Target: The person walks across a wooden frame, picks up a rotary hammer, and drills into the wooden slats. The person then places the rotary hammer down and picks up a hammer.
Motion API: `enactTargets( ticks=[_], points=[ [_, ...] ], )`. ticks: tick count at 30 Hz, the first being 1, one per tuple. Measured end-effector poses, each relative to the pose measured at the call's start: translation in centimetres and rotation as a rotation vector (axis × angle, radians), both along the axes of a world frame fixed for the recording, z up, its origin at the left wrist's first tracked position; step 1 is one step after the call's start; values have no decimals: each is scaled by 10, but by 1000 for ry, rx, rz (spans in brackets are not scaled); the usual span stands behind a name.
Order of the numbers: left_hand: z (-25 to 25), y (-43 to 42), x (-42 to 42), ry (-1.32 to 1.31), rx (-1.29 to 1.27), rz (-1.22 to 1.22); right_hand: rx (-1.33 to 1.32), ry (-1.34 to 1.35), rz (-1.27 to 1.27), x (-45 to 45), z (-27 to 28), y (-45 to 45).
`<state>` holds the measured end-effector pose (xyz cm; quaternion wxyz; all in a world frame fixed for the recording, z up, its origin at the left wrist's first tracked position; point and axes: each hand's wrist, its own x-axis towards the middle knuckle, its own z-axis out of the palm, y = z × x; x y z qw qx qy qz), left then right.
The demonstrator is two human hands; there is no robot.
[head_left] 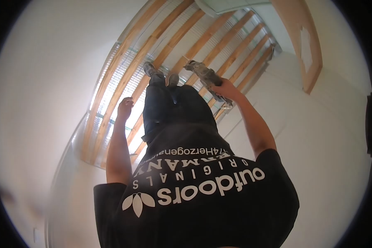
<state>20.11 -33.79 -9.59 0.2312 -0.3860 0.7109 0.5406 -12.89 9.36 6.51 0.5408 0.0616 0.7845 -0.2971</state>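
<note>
Nearest is the black T-shirt (219, 221) with white lettering and a leaf print, then the dark trousers (180, 109). The hands are apart, one either side of the legs: the right hand (226, 89) is clamped around a dusty, grey-brown power tool (204, 75), exact kind unclear, held toward the right edge of the batten floor; the left hand (125, 108) has its fingers curled, and whether it grips anything cannot be told. Beyond, the shoes (172, 79) stand among parallel wooden battens (180, 38) over silvery sheeting (127, 60). A pale wall (318, 144) borders the floor's right edge, below wood-toned trim (316, 62).
</note>
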Motion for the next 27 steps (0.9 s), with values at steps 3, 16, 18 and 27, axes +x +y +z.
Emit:
enactTargets(
  ticks=[3,16,18,27],
  points=[
    [-26,-3,-5,-16,-24,-76,-91,87,77,-16,-33,7],
    [-40,44,-17,-109,3,235,-45,-9,475,-125,-143,-145],
    [-37,62,-24,-38,122,321,-86,9,662,-120,-150,-143],
    [-52,111,-123,-249,17,243,-119,-185,748,-147,-189,-172]
  ],
)
